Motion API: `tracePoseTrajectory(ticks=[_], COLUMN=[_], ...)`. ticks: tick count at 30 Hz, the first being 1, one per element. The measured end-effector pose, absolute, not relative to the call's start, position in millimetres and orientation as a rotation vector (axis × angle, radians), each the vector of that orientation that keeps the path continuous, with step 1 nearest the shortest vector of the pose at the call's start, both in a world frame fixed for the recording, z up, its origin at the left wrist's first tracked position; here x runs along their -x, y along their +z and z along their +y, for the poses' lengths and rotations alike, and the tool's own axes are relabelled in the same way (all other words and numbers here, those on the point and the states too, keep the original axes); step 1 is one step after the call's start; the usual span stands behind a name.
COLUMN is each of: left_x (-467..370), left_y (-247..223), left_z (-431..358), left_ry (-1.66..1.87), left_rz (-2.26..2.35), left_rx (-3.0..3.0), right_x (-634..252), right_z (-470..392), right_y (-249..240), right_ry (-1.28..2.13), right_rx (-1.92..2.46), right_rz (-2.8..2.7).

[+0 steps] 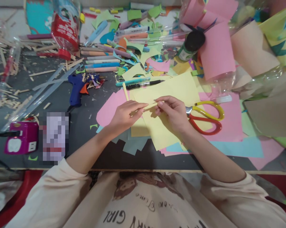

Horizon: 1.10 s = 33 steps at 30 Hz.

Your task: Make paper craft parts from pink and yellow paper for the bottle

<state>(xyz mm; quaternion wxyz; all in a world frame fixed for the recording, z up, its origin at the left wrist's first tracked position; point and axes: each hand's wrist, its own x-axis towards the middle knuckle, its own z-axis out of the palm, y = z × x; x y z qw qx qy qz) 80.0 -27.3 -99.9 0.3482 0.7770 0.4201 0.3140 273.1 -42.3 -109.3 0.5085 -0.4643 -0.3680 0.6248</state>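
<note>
A narrow pale-yellow paper strip is stretched between my two hands, above a stack of yellow paper. My left hand pinches its left end between thumb and fingers. At the other end, my right hand grips it in the same way. Another thin yellow piece stands up behind my left hand; whether it joins the strip I cannot tell. Just right of my right hand lie scissors with one yellow and one red handle. A black pen and a teal pen rest beyond my hands.
On the left are a blue glue gun, clear glue sticks, a purple box with a cable and a blurred-out rectangle. Markers, paper scraps, a red-labelled bottle and a black-capped jar crowd the back.
</note>
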Motion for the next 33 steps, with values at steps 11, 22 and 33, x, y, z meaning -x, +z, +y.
tracePoseTrajectory(ticks=[11,22,33], left_x=[-88.4,-85.8,-77.0], left_y=[-98.9,-96.5,-87.6], left_z=[-41.4,-41.1,-26.8], left_ry=[0.830,0.762,0.811], left_rz=[1.045,1.000,1.307], left_rx=[-1.955,-2.038,-1.958], right_x=[-262.7,-271.0,-270.4], right_z=[-55.7,-44.9,-44.1], right_y=[-102.7,-105.6,-103.7], right_ry=[1.562,1.461,1.425], right_rx=[1.005,1.171,1.138], right_rz=[-1.003,-0.831,-0.888])
